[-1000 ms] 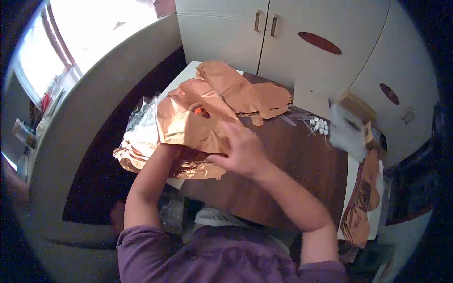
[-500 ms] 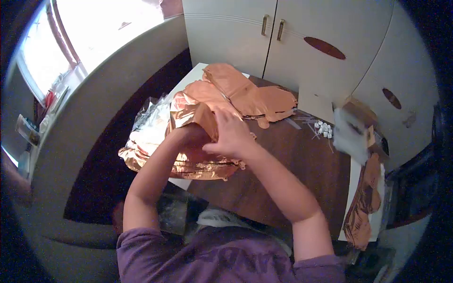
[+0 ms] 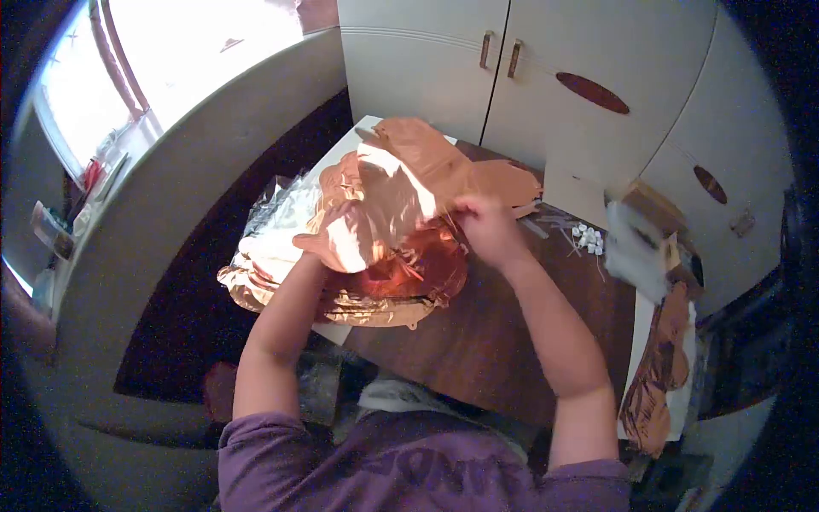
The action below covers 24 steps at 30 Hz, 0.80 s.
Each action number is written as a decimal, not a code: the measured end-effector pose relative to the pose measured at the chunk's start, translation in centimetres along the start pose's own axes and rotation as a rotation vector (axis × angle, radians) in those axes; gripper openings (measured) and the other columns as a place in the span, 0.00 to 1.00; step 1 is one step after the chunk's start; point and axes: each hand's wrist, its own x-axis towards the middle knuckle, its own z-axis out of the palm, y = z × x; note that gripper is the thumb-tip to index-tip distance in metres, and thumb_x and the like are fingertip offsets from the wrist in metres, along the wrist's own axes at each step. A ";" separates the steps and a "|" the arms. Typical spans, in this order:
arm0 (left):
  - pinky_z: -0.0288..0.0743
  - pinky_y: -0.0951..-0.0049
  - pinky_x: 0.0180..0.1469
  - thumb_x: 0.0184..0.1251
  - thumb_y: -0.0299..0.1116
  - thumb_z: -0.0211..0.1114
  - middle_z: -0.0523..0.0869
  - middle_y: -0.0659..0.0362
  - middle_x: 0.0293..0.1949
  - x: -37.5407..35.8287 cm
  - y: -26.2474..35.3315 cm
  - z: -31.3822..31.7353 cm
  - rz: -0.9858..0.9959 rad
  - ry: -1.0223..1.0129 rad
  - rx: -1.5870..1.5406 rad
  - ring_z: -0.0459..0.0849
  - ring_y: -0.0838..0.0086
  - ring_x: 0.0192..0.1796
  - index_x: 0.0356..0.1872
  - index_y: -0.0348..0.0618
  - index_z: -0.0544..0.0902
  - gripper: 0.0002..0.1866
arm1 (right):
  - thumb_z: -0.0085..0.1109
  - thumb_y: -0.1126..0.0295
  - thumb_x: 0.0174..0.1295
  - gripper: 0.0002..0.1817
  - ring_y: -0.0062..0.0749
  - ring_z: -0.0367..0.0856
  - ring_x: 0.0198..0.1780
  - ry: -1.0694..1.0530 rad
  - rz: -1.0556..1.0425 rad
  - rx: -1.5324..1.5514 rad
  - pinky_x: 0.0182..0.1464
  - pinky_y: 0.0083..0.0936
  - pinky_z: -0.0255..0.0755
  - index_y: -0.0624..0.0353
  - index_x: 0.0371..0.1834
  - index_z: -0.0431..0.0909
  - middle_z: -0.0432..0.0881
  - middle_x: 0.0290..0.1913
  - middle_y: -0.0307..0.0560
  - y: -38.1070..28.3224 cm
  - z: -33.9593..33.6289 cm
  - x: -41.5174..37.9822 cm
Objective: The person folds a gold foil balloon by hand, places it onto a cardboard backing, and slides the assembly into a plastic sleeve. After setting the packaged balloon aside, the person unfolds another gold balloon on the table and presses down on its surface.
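A flat copper-coloured foil balloon (image 3: 394, 200) is raised and tilted above a stack of similar shiny foil balloons (image 3: 375, 311). My left hand (image 3: 339, 220) grips its left side, with part of the hand hidden by the foil. At its right edge, my right hand (image 3: 488, 224) is closed in a pinch. Red-orange reflections show on the stack beneath. Another flat foil balloon (image 3: 503, 182) lies just behind my right hand, and one more (image 3: 414, 141) lies at the back of the table.
Thin clear straws (image 3: 550, 224) and small white pieces (image 3: 587, 239) lie on the brown table (image 3: 529, 324). Clear plastic (image 3: 273, 205) sits left of the stack. More folded foil (image 3: 653, 401) rests along the right edge, near a cardboard box (image 3: 653, 205). White cupboards (image 3: 426, 68) stand behind.
The foil between my hands has been lifted and spread out above the stack. My right hand has moved right, away from my left hand, to the balloon's right edge.
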 end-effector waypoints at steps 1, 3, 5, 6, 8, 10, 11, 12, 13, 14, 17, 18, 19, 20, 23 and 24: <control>0.68 0.53 0.62 0.61 0.47 0.63 0.72 0.55 0.65 -0.4 -0.7 0.5 0.049 0.020 0.054 0.70 0.59 0.67 0.63 0.49 0.73 0.29 | 0.59 0.74 0.57 0.08 0.44 0.85 0.38 -0.029 0.006 -0.077 0.40 0.35 0.76 0.61 0.39 0.83 0.85 0.36 0.54 -1.5 -1.5 -1.9; 0.67 0.53 0.63 0.59 0.50 0.64 0.77 0.51 0.59 -0.9 0.5 -0.9 0.073 0.082 -0.072 0.73 0.56 0.63 0.56 0.47 0.78 0.27 | 0.59 0.75 0.52 0.09 0.49 0.84 0.42 -0.111 -0.030 -0.174 0.44 0.39 0.76 0.58 0.37 0.83 0.85 0.37 0.54 -2.6 -4.0 -5.9; 0.67 0.54 0.62 0.59 0.53 0.64 0.79 0.50 0.54 -1.1 2.7 -3.0 -0.008 0.110 -0.181 0.77 0.54 0.58 0.53 0.45 0.79 0.27 | 0.59 0.76 0.51 0.10 0.45 0.84 0.44 -0.206 -0.134 -0.205 0.49 0.40 0.74 0.56 0.38 0.83 0.85 0.39 0.49 -1.1 -6.6 -10.1; 0.70 0.55 0.59 0.61 0.53 0.63 0.80 0.50 0.54 -0.9 2.3 -2.3 0.022 0.169 -0.121 0.78 0.53 0.56 0.51 0.44 0.80 0.26 | 0.59 0.76 0.50 0.11 0.42 0.84 0.46 -0.245 -0.195 -0.221 0.52 0.40 0.73 0.54 0.38 0.84 0.85 0.40 0.47 0.1 -7.8 -12.0; 0.70 0.55 0.60 0.62 0.52 0.64 0.81 0.50 0.52 0.0 0.3 0.0 0.070 0.131 -0.069 0.79 0.53 0.54 0.49 0.43 0.82 0.24 | 0.61 0.77 0.48 0.13 0.41 0.82 0.49 -0.323 -0.239 -0.389 0.55 0.40 0.73 0.52 0.38 0.84 0.85 0.42 0.43 2.7 -9.9 -15.7; 0.71 0.55 0.58 0.61 0.50 0.65 0.82 0.49 0.49 0.2 1.3 -1.2 -0.115 0.058 -0.336 0.79 0.52 0.54 0.47 0.42 0.83 0.22 | 0.62 0.78 0.47 0.14 0.41 0.80 0.53 -0.405 -0.226 -0.527 0.58 0.41 0.71 0.51 0.39 0.85 0.85 0.46 0.41 4.2 -12.6 -19.1; 0.73 0.55 0.56 0.61 0.49 0.65 0.82 0.48 0.47 -0.1 2.3 -2.3 -0.070 0.116 -0.263 0.80 0.52 0.53 0.46 0.42 0.83 0.21 | 0.62 0.77 0.46 0.15 0.42 0.79 0.55 -0.438 -0.210 -0.578 0.59 0.42 0.70 0.51 0.39 0.85 0.84 0.48 0.41 4.7 -13.9 -20.1; 0.75 0.55 0.53 0.61 0.48 0.65 0.82 0.48 0.44 0.1 1.8 -1.6 -0.053 0.147 -0.265 0.81 0.51 0.50 0.45 0.42 0.83 0.20 | 0.63 0.77 0.46 0.15 0.42 0.78 0.56 -0.468 -0.204 -0.624 0.61 0.42 0.69 0.50 0.39 0.84 0.83 0.49 0.41 5.0 -15.0 -20.8; 0.75 0.54 0.52 0.61 0.47 0.65 0.83 0.49 0.44 0.4 2.0 -1.7 -0.039 0.128 -0.273 0.81 0.51 0.48 0.43 0.42 0.84 0.19 | 0.62 0.76 0.45 0.19 0.45 0.76 0.58 -0.487 -0.212 -0.699 0.63 0.46 0.67 0.49 0.44 0.83 0.82 0.53 0.43 4.4 -16.0 -21.2; 0.76 0.54 0.52 0.61 0.47 0.65 0.83 0.49 0.43 0.4 1.8 -2.2 -0.038 0.115 -0.269 0.82 0.51 0.47 0.42 0.42 0.84 0.19 | 0.62 0.76 0.45 0.21 0.46 0.76 0.57 -0.499 -0.135 -0.793 0.64 0.47 0.65 0.49 0.46 0.82 0.81 0.54 0.45 4.1 -16.7 -21.8; 0.76 0.54 0.50 0.59 0.45 0.65 0.84 0.49 0.42 0.5 1.3 -0.8 -0.116 0.093 -0.320 0.82 0.52 0.46 0.37 0.41 0.84 0.16 | 0.62 0.69 0.51 0.19 0.49 0.76 0.57 -0.449 0.085 -1.010 0.62 0.48 0.66 0.54 0.49 0.80 0.79 0.53 0.49 1.1 -17.0 -22.3; 0.76 0.54 0.51 0.59 0.45 0.64 0.83 0.48 0.42 0.4 2.0 -1.2 -0.147 0.078 -0.308 0.82 0.52 0.47 0.36 0.41 0.84 0.16 | 0.62 0.68 0.53 0.20 0.51 0.74 0.60 -0.404 0.322 -0.850 0.63 0.50 0.65 0.56 0.52 0.78 0.78 0.56 0.50 1.1 -16.7 -22.9; 0.76 0.54 0.52 0.58 0.45 0.64 0.83 0.48 0.42 0.3 2.5 -1.4 -0.063 0.166 -0.190 0.82 0.51 0.48 0.36 0.41 0.84 0.17 | 0.63 0.66 0.55 0.22 0.53 0.71 0.62 -0.368 0.566 -0.687 0.63 0.52 0.63 0.58 0.54 0.77 0.76 0.59 0.51 1.2 -16.4 -23.5; 0.75 0.55 0.52 0.58 0.45 0.64 0.83 0.47 0.41 0.1 2.5 -1.6 0.033 0.240 -0.077 0.81 0.51 0.48 0.36 0.41 0.84 0.17 | 0.63 0.64 0.56 0.23 0.54 0.70 0.64 -0.386 0.646 -0.563 0.65 0.53 0.61 0.58 0.55 0.75 0.75 0.61 0.52 1.3 -15.5 -23.6; 0.75 0.55 0.53 0.58 0.46 0.63 0.83 0.46 0.41 -0.1 3.1 -1.2 0.001 0.295 -0.153 0.81 0.50 0.48 0.35 0.41 0.84 0.17 | 0.62 0.60 0.59 0.27 0.57 0.65 0.68 -0.362 0.723 -0.447 0.69 0.56 0.56 0.59 0.60 0.72 0.70 0.66 0.56 0.2 -12.8 -24.9; 0.75 0.54 0.52 0.57 0.43 0.63 0.83 0.45 0.40 -0.3 4.3 -2.7 -0.036 0.241 -0.172 0.81 0.50 0.47 0.33 0.39 0.83 0.15 | 0.62 0.59 0.59 0.28 0.57 0.64 0.69 -0.308 0.605 -0.571 0.70 0.56 0.54 0.59 0.61 0.71 0.69 0.67 0.56 0.3 -11.3 -25.3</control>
